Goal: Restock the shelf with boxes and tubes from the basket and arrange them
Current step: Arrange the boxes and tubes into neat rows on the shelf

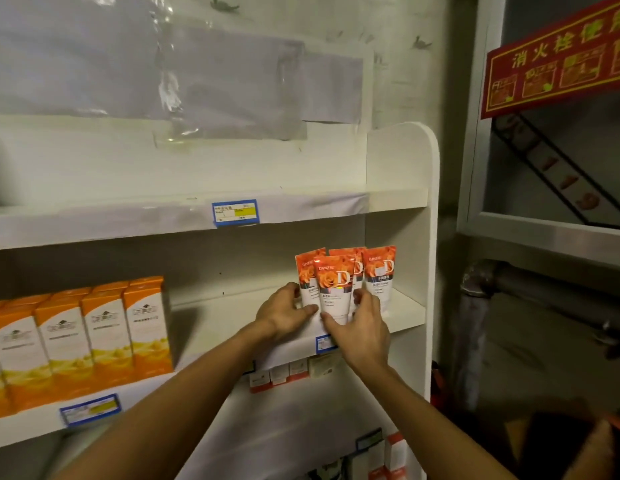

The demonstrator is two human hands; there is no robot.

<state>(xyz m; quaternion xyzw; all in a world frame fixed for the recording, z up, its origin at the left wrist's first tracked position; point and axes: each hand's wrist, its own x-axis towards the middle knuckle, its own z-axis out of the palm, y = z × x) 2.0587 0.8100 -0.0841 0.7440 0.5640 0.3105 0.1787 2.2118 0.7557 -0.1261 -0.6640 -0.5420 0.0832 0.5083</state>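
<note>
1. Where the white shelf unit (402, 168) meets the wall, its rounded end panel closes the right side; pale sheets under clear film (170, 81) are taped to the wall above it.
2. The top shelf (128, 220) stands bare of goods and carries a blue price tag (235, 212) on its front edge.
3. To the right of the unit are a grey frame, a red sign with yellow characters (557, 60) and a dark pipe (509, 278) — all in dim light.
4. On the middle shelf (218, 317), at the left, orange-and-white boxes (94, 334) stand upright in close rows, with a second blue tag (90, 408) on the shelf edge below them.
5. At the right end of the same shelf stand four orange rose-print tubes (379, 275), upright and overlapping, near the end panel.
6. The front tube (334, 289) stands between the two hands, ahead of the others.
7. The left hand (282, 315) is narrowly curved; its thumb lies against the lower left of the tubes and its fingers reach behind the leftmost one.
8. The right hand (362, 327) grips the front tube — thumb across its lower face, fingers round its right edge.
9. Below, small red-and-white boxes (279, 374) line the next shelf down; the basket cannot be made out.
</note>
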